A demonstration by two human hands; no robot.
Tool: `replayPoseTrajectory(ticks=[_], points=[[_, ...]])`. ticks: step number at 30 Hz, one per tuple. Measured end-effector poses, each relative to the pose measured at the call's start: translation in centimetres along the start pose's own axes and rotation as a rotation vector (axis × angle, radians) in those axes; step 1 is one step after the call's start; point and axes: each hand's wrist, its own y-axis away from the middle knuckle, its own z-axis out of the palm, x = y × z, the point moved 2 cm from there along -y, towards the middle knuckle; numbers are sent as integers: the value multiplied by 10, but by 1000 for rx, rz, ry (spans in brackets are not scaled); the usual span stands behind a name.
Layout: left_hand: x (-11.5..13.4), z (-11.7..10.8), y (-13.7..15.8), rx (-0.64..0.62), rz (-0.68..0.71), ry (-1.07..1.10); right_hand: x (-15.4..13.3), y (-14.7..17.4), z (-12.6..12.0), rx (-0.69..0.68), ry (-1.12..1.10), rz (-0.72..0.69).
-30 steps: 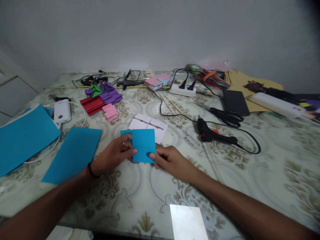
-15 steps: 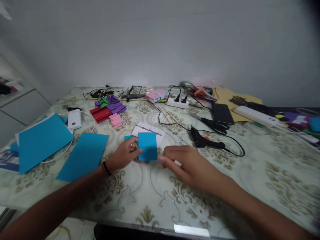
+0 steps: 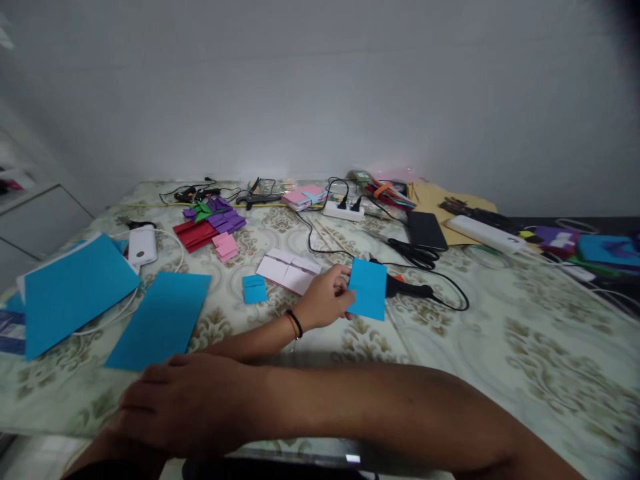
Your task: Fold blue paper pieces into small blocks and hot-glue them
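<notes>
1. The left hand (image 3: 325,300), a little below the middle of the frame, has its thumb and fingers pinching the left edge of a blue square paper (image 3: 369,290).
2. This paper is just right of the frame's centre, and it covers part of a black glue gun (image 3: 413,289).
3. The right hand (image 3: 185,403), at the lower left, lies across the left forearm. Its fingers bend over the arm; I cannot tell whether they grip it.
4. Left of the pinching hand, near the centre, are white folded papers (image 3: 287,268) and a small blue piece (image 3: 255,289).
5. At the left side lie a blue sheet (image 3: 160,320) and a white power bank (image 3: 143,245).
6. In the upper left part of the table are red folded papers (image 3: 194,235) and pink pieces (image 3: 225,247).
7. Black-handled scissors (image 3: 413,253) lie right of centre, above the glue gun.
</notes>
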Motion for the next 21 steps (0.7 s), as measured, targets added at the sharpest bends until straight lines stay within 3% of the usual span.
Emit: replayPoseTrajectory(ticks=[6, 12, 16, 21], points=[[-6, 9, 13, 4, -8, -6, 11, -21, 20, -164, -132, 45], [-5, 5, 26, -28, -20, -18, 5, -23, 12, -64, -75, -40], [-11, -1, 30, -7, -29, -27, 4, -32, 13, -128, -115, -53], [-9, -15, 42, -6, -31, -47, -20, -24, 21, -55, -116, 83]])
